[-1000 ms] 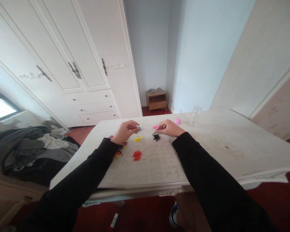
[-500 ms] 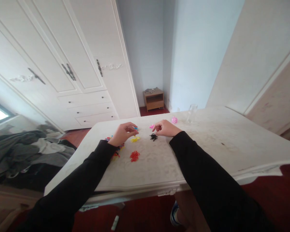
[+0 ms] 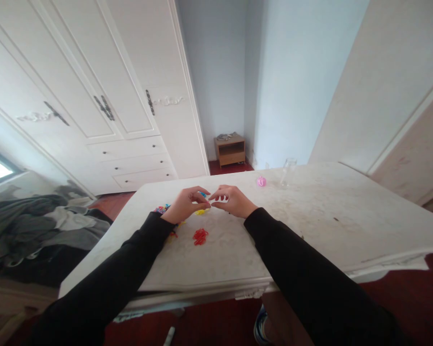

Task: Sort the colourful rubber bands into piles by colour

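Over the white table, my left hand is closed in a pinch on what looks like a small pink piece, too small to name. Fingertips nearly touching it, my right hand is also pinched; whatever it holds I cannot make out. Below and behind the hands lie small heaps of thin, looped pieces: a red heap nearer me, a yellow heap and a blue heap partly covered by the fingers. A mixed-colour heap shows around my left wrist. My right hand mostly hides a black heap.
A pink round object and a clear glass jar stand at the far side of the white table. Dark clothes are piled left of it. A white wardrobe and a small wooden nightstand are beyond.
My right hand has moved left from above the black heap to meet my left hand's fingertips. It now covers most of the black heap, and the pink heap is hidden.
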Motion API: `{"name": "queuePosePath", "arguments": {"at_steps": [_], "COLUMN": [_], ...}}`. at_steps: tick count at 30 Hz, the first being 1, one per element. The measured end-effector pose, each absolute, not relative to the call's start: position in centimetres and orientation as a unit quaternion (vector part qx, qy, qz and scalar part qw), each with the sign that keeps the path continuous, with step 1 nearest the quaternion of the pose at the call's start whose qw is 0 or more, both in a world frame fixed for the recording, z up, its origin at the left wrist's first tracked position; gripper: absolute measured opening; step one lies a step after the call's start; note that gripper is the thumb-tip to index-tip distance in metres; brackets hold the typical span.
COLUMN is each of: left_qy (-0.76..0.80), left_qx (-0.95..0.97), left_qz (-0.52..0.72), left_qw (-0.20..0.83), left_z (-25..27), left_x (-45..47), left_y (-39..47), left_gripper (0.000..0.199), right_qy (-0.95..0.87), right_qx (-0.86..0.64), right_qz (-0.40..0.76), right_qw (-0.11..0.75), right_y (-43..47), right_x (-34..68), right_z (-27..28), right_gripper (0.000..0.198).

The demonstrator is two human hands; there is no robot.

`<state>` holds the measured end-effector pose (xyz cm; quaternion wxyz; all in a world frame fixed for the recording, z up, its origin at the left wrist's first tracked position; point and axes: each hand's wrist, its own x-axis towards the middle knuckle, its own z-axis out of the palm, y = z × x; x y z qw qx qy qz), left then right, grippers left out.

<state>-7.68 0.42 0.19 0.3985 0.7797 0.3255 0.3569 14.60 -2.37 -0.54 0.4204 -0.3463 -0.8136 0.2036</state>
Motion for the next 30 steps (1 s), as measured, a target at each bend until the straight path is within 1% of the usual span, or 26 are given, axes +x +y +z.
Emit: {"name": "queuePosePath", "arguments": {"at_steps": [11,19,30], "left_qy": [0.322,0.326,0.334], "left_qx": [0.78,0.8,0.806], "left_qz": [0.355,0.358,0.349], "left_qw": [0.402,0.354,0.342], "left_z": [-0.01,0.15,-0.17], "left_x": [-7.73,-7.82,-7.87], "left_y": [0.32,0.54,0.83], "left_gripper": [0.046,0.036,0.04], "right_qy": [-0.808,-0.79,-0.787], "right_qx": [-0.34,-0.36,-0.365], "right_qz": [0.21,0.187,0.188], "right_qw": [0.433,0.461,0.461], "right_y": [-2.73,-2.69,-2.79], "right_x": [14.33,14.47,14.63], "right_z": [-0.42,-0.28,-0.13], "right_gripper": [0.01,0.005,0.005]}}
